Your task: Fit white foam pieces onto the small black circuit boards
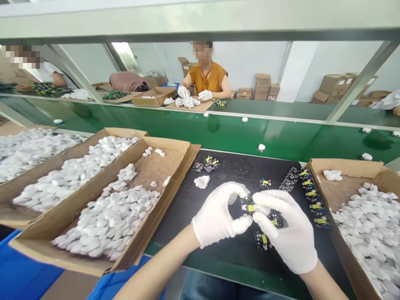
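Both my hands wear white gloves and meet over the black mat (200, 225). My left hand (223, 214) grips the left side of a small circuit board (248, 207) with a yellow part on it. On the board's right side, my right hand (286, 227) pinches a white piece (261, 209) between thumb and fingers, against the board. Another board (261, 241) lies just below the hands, and one more is partly hidden behind my right fingers. A white lump (202, 181) rests on the mat left of my hands.
Cardboard trays of white pieces stand at left (150, 221) and right (346, 166). Boards line the mat's right edge (315, 206); more lie at its back left (210, 163). Behind runs a green belt (175, 129) with scattered capped boards. Co-workers sit beyond it. A beam crosses overhead.
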`<state>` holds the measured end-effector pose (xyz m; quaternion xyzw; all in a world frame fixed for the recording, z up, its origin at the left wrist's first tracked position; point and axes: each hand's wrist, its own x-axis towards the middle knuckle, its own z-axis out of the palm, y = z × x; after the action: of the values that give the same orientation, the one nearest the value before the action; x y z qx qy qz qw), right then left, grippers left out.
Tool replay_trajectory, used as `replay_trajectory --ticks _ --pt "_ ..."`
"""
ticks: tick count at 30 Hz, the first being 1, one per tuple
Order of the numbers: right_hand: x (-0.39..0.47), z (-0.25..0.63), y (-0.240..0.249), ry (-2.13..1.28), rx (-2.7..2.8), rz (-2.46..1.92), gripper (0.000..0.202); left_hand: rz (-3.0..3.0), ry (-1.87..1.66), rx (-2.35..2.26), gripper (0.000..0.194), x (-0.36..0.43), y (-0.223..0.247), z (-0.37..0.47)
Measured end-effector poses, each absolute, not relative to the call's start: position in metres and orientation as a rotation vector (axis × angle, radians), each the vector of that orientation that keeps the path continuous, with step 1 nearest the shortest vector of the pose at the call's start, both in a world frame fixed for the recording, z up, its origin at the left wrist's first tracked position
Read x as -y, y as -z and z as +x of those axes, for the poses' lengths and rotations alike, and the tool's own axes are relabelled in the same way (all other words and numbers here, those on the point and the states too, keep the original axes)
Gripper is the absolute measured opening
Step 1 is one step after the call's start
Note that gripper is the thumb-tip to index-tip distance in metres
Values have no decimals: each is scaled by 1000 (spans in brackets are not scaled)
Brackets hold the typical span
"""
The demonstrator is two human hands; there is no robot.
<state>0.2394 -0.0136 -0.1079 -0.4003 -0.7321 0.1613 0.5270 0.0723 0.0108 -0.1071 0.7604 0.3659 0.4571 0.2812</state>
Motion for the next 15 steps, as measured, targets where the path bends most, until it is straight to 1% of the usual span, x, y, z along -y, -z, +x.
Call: replay_trajectory --ticks 1,3,7,8,11,12,13,15 --pt "9 242 109 -412 1721 -951 29 2062 -1254 -983 26 -17 105 76" --pt "1 248 114 -574 1618 -943 25 2175 -1353 -966 28 -29 106 82" --pt "-7 253 124 -1082 1319 -956 19 2331 -1547 -905 32 -40 122 90" --pt "-8 252 125 -1214 1246 -962 23 2333 -1579 -894 33 -41 127 91" --pt "-6 248 123 -1625 1062 -900 48 2312 -1621 -849 34 -40 138 89" --pt "-5 246 122 -1733 1025 -861 49 2302 -1604 -836 34 -39 140 87" --pt "-4 244 122 -1812 1000 -828 45 2288 -1575 -824 35 -39 143 86" --pt "-3 240 125 -1864 967 -817 35 2264 -1511 -799 38 -37 149 84"
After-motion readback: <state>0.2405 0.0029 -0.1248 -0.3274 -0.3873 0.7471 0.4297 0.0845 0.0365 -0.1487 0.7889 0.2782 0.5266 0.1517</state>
